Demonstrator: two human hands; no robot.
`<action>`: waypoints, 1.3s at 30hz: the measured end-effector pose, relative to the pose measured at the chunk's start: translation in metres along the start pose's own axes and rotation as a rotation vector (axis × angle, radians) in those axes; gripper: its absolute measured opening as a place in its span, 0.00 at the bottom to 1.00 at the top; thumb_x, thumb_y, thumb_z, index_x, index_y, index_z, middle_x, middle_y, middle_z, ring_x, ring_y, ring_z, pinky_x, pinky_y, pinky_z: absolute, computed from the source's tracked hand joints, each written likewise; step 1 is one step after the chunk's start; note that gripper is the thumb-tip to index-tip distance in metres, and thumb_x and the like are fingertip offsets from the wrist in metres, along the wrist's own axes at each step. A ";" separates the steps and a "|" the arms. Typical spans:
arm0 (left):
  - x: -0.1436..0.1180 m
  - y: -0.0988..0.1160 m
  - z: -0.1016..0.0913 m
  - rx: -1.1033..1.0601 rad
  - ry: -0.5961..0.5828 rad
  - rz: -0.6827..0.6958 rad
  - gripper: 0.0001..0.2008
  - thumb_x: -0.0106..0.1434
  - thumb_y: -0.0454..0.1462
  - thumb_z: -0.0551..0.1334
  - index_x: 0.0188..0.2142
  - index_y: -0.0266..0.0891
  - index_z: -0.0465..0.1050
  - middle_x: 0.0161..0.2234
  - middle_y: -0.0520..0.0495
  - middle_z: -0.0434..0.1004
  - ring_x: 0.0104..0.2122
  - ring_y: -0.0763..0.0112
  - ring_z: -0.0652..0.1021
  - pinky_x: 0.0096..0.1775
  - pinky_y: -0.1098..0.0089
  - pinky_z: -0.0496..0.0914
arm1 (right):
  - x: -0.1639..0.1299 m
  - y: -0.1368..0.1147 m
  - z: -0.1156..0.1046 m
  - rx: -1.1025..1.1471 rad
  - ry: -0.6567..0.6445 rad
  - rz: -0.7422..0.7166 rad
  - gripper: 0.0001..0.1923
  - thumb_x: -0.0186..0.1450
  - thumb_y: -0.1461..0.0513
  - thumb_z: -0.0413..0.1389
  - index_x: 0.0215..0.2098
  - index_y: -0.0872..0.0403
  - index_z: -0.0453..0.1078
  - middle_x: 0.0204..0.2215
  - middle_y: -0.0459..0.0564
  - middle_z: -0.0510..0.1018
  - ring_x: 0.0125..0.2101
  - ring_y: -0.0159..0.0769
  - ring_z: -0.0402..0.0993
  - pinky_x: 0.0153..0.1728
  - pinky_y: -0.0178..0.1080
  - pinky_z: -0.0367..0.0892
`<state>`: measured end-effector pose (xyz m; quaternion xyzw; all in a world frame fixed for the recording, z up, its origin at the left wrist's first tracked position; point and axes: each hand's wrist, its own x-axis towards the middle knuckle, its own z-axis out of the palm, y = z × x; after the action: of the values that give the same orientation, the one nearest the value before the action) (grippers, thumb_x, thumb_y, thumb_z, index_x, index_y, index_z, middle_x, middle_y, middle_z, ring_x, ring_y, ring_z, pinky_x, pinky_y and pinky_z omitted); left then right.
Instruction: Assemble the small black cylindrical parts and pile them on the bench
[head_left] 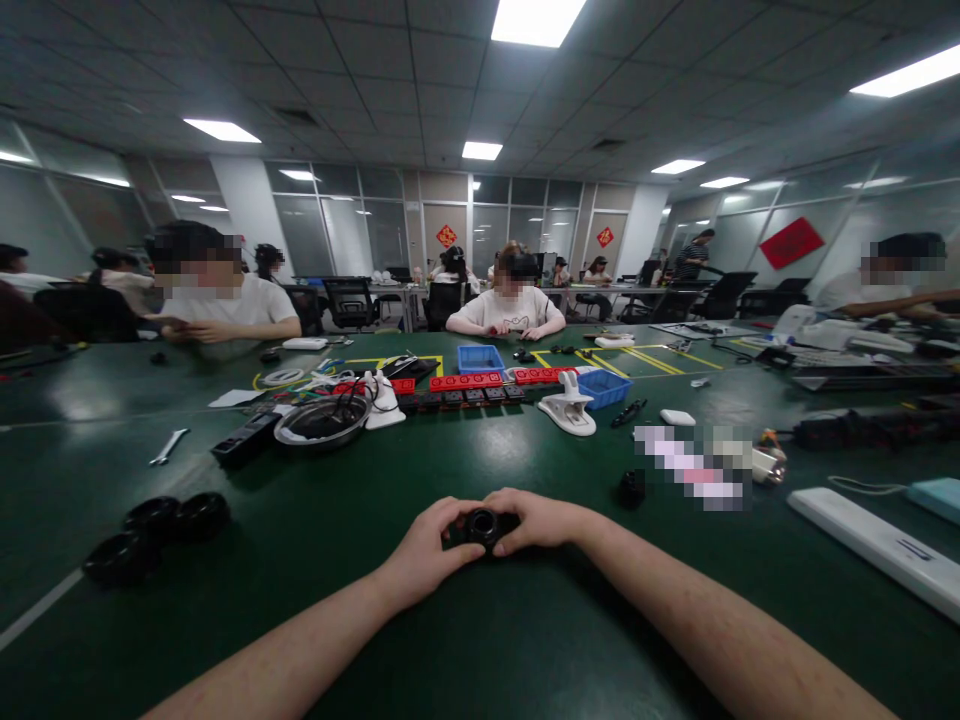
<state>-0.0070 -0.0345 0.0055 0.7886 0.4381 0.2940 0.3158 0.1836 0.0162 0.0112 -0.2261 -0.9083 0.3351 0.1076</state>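
Both my hands meet near the middle of the green table [480,620]. Between them sits a small black round part [482,524] with a hole in its top. My left hand [426,549] grips its left side and my right hand [541,521] wraps its right side. The part rests on or just above the table surface; I cannot tell which. Another small black piece [632,487] lies to the right of my right hand.
Three black ring-shaped parts [154,530] lie at the left, with a wrench [169,446] and a metal bowl [322,422] beyond. Red strips [465,381], blue bins [604,387] and a white holder [568,409] stand mid-table. A white bar [874,545] lies right. People sit around.
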 end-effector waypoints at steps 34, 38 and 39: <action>0.001 -0.009 0.003 -0.030 0.043 -0.042 0.20 0.51 0.38 0.60 0.45 0.44 0.62 0.37 0.49 0.65 0.36 0.67 0.68 0.36 0.70 0.63 | 0.003 0.004 0.008 -0.084 0.082 0.040 0.23 0.50 0.55 0.58 0.44 0.53 0.64 0.41 0.48 0.66 0.42 0.38 0.60 0.44 0.39 0.54; 0.000 -0.008 0.003 0.002 0.032 -0.032 0.18 0.51 0.39 0.60 0.43 0.44 0.65 0.35 0.50 0.65 0.35 0.68 0.68 0.34 0.71 0.63 | 0.003 0.004 0.007 -0.022 0.081 0.035 0.21 0.50 0.57 0.59 0.42 0.53 0.66 0.38 0.47 0.68 0.39 0.36 0.62 0.42 0.37 0.56; 0.000 -0.008 0.003 0.001 0.036 -0.031 0.18 0.51 0.39 0.60 0.43 0.44 0.65 0.35 0.50 0.65 0.35 0.68 0.68 0.34 0.71 0.63 | 0.003 0.004 0.008 -0.022 0.090 0.046 0.20 0.50 0.57 0.59 0.41 0.54 0.67 0.36 0.46 0.68 0.38 0.36 0.62 0.40 0.37 0.56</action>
<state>-0.0084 -0.0320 -0.0022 0.7764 0.4562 0.3028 0.3121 0.1790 0.0156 0.0025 -0.2629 -0.9007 0.3173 0.1380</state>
